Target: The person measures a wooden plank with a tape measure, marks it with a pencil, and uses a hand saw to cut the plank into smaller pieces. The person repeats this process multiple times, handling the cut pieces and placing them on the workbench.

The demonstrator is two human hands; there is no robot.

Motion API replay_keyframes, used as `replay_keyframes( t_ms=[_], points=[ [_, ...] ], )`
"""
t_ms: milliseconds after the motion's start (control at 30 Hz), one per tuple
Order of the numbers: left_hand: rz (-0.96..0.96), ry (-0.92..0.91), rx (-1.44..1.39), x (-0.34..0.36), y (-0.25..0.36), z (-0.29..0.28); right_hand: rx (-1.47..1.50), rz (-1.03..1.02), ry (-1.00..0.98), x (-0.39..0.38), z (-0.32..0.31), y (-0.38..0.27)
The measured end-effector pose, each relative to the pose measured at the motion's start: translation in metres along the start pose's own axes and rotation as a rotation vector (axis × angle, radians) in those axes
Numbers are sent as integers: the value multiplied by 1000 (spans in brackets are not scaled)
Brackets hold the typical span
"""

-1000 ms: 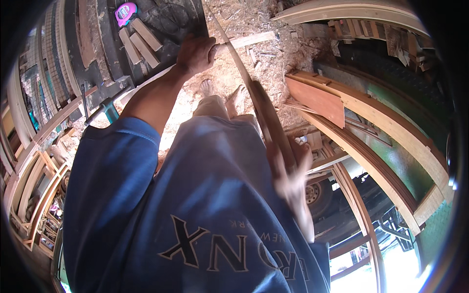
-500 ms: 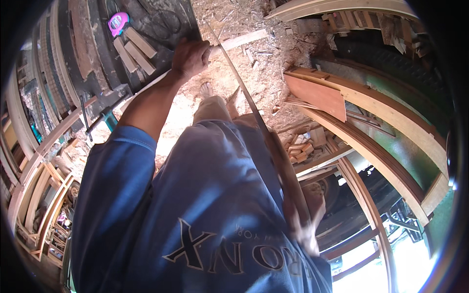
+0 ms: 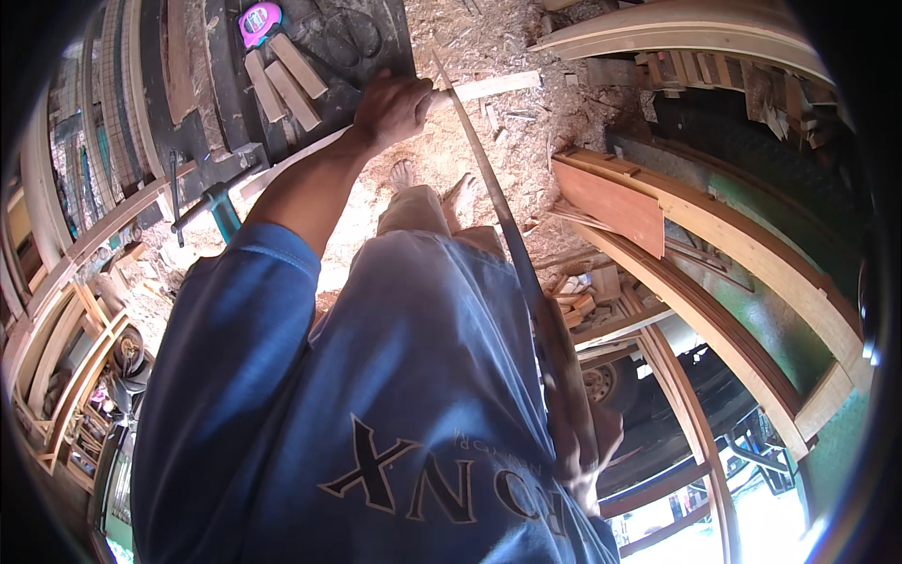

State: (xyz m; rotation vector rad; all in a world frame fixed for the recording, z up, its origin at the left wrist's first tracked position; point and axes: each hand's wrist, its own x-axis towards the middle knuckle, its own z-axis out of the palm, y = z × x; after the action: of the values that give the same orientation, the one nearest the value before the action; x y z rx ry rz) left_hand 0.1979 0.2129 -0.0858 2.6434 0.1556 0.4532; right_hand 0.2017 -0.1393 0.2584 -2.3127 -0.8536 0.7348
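Observation:
My left hand point(image 3: 395, 108) is closed over a pale wooden strip point(image 3: 498, 86) at the workbench edge. The strip's free end juts out to the right, over the sawdust. A long, thin handsaw point(image 3: 503, 211), viewed nearly edge-on, runs from beside that strip down along my right side. Its far part crosses the strip just right of my left fingers. Low on the right, my right hand point(image 3: 583, 446) is wrapped round the saw's near end; the handle itself is mostly hidden. On the bench, a pink tape measure point(image 3: 258, 23) lies above several short wood pieces point(image 3: 293, 92).
The dark workbench point(image 3: 230, 85) has a clamp with a green body point(image 3: 222, 211) at its near edge. Sawdust and offcuts cover the floor point(image 3: 526, 141) around my bare feet. Long timber frames point(image 3: 733, 207) stand close on the right, with a reddish board point(image 3: 615, 202) among them.
The view has shifted, so the bench and strip appear farther right and lower. My left hand stays on the strip. My right hand with the saw is slightly lower in view.

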Motion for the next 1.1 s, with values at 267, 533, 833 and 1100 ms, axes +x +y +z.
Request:
replay_keyframes(
  t_ms=[267, 533, 833, 1100],
  points=[
    [85, 19, 63, 6, -4, -1, 404, 157, 63, 167, 93, 17],
    [-30, -49, 26, 3, 0, -1, -146, -222, 88, -14, -5, 0],
    [-108, -128, -64, 5, 3, -4, 510, 233, -57, 148, 79, 16],
    [23, -5, 33, 3, -2, -2, 89, 152, -56, 1, -10, -2]
  ],
)
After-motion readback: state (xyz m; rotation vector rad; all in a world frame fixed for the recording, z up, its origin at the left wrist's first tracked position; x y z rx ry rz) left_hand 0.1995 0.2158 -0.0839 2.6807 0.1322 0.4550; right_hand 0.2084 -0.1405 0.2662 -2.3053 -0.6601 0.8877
